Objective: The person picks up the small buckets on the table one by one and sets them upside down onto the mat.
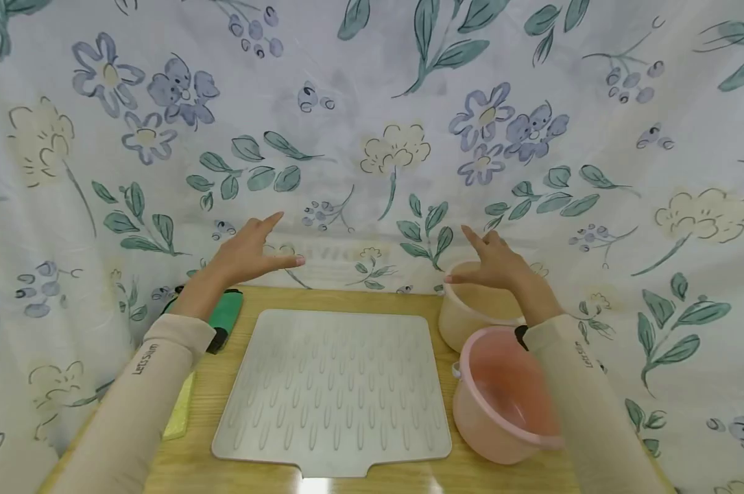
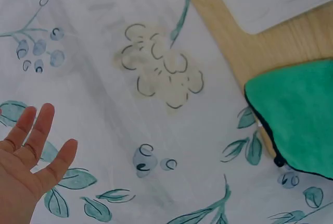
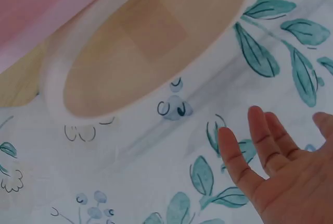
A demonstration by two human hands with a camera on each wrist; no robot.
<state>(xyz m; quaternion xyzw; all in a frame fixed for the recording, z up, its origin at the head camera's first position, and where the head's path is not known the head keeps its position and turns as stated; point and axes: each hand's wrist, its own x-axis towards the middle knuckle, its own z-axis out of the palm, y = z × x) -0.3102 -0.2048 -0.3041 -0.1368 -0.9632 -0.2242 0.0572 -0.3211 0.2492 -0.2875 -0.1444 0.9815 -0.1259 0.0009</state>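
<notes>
Both hands were spread wide, holding nothing: left hand point(image 1: 246, 255) above the green cloth point(image 1: 226, 312), right hand point(image 1: 494, 264) over the far beige bowl point(image 1: 470, 312).

Grey ribbed mat point(image 1: 331, 387) centred on wooden table point(image 1: 402, 480); green cloth point(image 1: 225, 314) and yellow sponge point(image 1: 180, 408) to its left; pink tub point(image 1: 501, 398) at right; floral sheet point(image 1: 372, 123) behind.
</notes>
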